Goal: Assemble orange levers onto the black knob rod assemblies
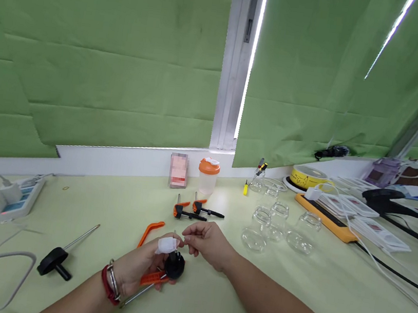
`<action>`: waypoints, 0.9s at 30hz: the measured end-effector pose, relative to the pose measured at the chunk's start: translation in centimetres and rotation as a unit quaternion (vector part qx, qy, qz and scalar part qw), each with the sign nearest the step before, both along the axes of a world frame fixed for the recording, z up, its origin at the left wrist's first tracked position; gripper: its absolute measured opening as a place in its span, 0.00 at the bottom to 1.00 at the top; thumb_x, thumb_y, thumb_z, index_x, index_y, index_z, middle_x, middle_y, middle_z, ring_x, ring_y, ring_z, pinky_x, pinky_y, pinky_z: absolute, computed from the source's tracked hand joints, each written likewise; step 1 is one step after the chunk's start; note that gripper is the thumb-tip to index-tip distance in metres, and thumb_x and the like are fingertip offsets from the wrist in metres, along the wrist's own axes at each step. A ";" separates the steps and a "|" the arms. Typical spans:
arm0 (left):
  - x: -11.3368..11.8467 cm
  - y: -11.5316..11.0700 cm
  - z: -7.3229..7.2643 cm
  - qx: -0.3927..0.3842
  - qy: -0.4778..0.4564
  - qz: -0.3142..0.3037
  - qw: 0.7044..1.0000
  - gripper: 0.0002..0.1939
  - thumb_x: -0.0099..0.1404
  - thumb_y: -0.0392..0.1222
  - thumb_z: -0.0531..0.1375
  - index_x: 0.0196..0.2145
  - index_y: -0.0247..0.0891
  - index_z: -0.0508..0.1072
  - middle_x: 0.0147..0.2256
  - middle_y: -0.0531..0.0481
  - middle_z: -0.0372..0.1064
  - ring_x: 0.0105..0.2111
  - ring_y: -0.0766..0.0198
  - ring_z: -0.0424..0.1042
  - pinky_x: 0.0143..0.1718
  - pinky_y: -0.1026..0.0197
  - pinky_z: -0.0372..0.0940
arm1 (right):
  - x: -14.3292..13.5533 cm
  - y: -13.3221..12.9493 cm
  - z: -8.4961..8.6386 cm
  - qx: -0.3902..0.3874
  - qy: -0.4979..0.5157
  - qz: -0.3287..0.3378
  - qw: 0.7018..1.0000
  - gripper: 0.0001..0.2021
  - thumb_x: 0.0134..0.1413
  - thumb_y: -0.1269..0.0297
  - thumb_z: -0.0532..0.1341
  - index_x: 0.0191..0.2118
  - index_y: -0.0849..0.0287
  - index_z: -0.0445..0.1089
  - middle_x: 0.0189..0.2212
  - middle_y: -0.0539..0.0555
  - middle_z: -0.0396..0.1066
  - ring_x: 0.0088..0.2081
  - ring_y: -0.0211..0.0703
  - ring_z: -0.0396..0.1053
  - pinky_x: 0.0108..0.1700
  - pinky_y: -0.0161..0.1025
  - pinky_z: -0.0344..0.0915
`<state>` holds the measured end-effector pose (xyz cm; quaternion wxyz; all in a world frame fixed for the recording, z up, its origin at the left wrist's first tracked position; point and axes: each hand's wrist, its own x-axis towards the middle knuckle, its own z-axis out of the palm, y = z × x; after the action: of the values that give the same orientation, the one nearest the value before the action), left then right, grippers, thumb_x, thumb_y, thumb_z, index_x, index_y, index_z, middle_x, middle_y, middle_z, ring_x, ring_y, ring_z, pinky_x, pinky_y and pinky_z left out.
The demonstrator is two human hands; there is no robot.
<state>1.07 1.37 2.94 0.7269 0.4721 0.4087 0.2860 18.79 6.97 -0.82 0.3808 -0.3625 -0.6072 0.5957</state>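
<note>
My left hand (138, 271) is closed around a black and orange part (174, 265) with a round black piece and a metal rod slanting out below the hand. A small white wrapping (167, 245) sits at the thumb of that hand; I cannot tell what it is. Just right of it, my right hand (206, 244) pinches thumb and fingertips together above the part. Whatever lies in the pinch is too small to make out. Behind my left hand lies a loose orange handle (149, 231). Two orange and black assemblies (187, 213) (205, 208) rest farther back.
A black part with a metal rod (56, 262) lies left, near a power strip (28, 198) and cables. Several glass jars (256, 230) stand right. An orange-lidded cup (208, 177) is by the wall, with screwdrivers (259, 169), yellow tape (309, 177) and an orange power strip (324, 219) farther right.
</note>
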 end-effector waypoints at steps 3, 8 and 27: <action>-0.1 0.1 -0.2 0.007 -0.005 -0.002 1.000 0.17 0.61 0.56 0.54 0.41 0.41 0.66 0.29 0.49 0.70 0.26 0.60 0.72 0.17 0.68 0.57 | 0.0 -0.5 0.7 -0.030 0.069 0.045 0.996 0.17 0.38 0.57 0.69 0.32 0.64 0.72 0.22 0.50 0.71 0.21 0.33 0.64 0.25 0.34 0.60; -0.1 0.2 -0.1 0.007 -0.013 -0.012 1.000 0.15 0.62 0.53 0.54 0.40 0.41 0.66 0.36 0.47 0.70 0.26 0.62 0.72 0.16 0.68 0.57 | 0.1 -1.2 1.7 -0.057 0.063 0.068 0.994 0.20 0.32 0.55 0.71 0.31 0.65 0.73 0.20 0.50 0.70 0.21 0.36 0.67 0.26 0.36 0.61; -0.2 0.2 -0.6 0.031 0.011 -0.017 0.999 0.13 0.60 0.52 0.55 0.35 0.40 0.62 0.30 0.51 0.66 0.26 0.64 0.69 0.19 0.68 0.56 | -0.3 -1.4 1.3 0.074 0.051 0.104 0.990 0.07 0.36 0.67 0.70 0.25 0.60 0.73 0.26 0.48 0.68 0.30 0.36 0.66 0.36 0.35 0.63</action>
<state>0.91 1.52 2.31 0.7118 0.5043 0.3998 0.2813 18.48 5.61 0.47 0.3729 -0.2371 -0.6636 0.6036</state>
